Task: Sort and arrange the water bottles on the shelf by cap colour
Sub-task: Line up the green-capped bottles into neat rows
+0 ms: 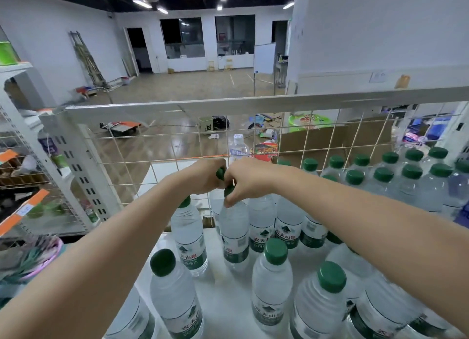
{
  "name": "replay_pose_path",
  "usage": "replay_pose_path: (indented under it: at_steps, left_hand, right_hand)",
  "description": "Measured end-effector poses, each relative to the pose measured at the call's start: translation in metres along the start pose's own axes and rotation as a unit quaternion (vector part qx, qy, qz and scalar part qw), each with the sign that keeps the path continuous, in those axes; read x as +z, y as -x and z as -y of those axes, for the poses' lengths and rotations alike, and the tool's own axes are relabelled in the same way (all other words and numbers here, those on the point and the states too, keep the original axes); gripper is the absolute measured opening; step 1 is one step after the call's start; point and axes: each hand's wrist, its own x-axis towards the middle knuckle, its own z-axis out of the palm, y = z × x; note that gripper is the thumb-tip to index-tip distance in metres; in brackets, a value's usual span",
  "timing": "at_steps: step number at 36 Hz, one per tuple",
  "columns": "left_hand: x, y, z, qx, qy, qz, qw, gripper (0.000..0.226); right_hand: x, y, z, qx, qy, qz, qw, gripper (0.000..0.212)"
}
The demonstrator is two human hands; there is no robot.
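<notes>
Several clear water bottles with green caps stand on the white shelf (220, 285), which has a wire mesh back. My left hand (205, 177) is curled round the green cap of a bottle at the back row; that bottle's body is hidden behind the hand. My right hand (250, 179) pinches the neck just under the green cap of another bottle (234, 234) beside it. The two hands touch each other. A bottle with a white cap (238, 146) stands behind the mesh.
More green-capped bottles (411, 179) crowd the shelf's right side. The wire mesh panel (157, 146) and its metal top rail (228, 105) bound the back. Another shelving unit (38, 174) stands at the left. Cardboard (330, 141) and clutter lie on the floor beyond.
</notes>
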Motion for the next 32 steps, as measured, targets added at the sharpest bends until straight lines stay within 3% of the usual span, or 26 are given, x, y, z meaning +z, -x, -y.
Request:
replay_pose_path:
  at_steps: [4, 8, 15, 17, 22, 27, 32]
  left_hand:
    - [0.001, -0.010, -0.002, 0.021, 0.013, 0.001, 1.000, 0.029]
    - [0.006, -0.018, -0.005, 0.044, 0.013, 0.004, 0.999, 0.012]
    - [0.008, -0.022, -0.006, 0.045, 0.015, -0.011, 0.999, 0.015]
    - [0.008, -0.021, -0.004, 0.038, 0.024, -0.004, 0.999, 0.015]
    - [0.002, -0.015, 0.002, 0.002, 0.039, -0.002, 0.999, 0.057]
    - [-0.018, 0.006, 0.013, -0.016, 0.007, -0.024, 1.000, 0.040]
    - [-0.030, 0.033, 0.026, -0.061, -0.044, 0.011, 0.997, 0.042]
  right_hand:
    - [0.002, -0.004, -0.008, 0.016, 0.012, -0.005, 1.000, 0.032]
    - [0.009, -0.009, -0.012, 0.027, 0.020, -0.021, 0.999, 0.031]
    - [0.010, -0.010, -0.015, 0.031, 0.024, -0.045, 0.998, 0.041]
    - [0.009, -0.008, -0.015, 0.025, 0.014, -0.040, 0.999, 0.042]
    - [0.001, -0.003, -0.014, 0.014, -0.037, -0.019, 0.999, 0.041]
    - [-0.010, 0.002, -0.003, 0.004, -0.040, -0.068, 0.997, 0.036]
    - [-0.013, 0.007, 0.013, -0.016, -0.066, -0.008, 0.998, 0.025]
